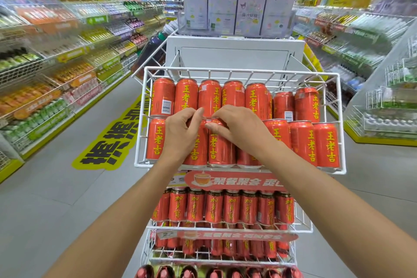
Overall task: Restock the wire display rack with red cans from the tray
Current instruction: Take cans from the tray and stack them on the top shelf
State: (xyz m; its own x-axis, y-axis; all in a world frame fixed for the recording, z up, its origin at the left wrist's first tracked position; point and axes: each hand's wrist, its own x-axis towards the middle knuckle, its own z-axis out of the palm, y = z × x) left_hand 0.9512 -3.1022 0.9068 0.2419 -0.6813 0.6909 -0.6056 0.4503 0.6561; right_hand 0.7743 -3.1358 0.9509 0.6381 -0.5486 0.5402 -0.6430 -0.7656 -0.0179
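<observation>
Top basket (239, 72) is looking nearly full; left hand (182, 133) and right hand (237, 126) are curling onto one front-row can (220, 142), tray unseen.

The top wire basket (239, 73) holds two rows of red cans (327, 142): seven along the back, and six I can make out in front, some half hidden behind two hands. The shelf below (302, 229) shows seven darker red cans (195, 205). Four pale boxes (222, 11) stand on top.
</observation>
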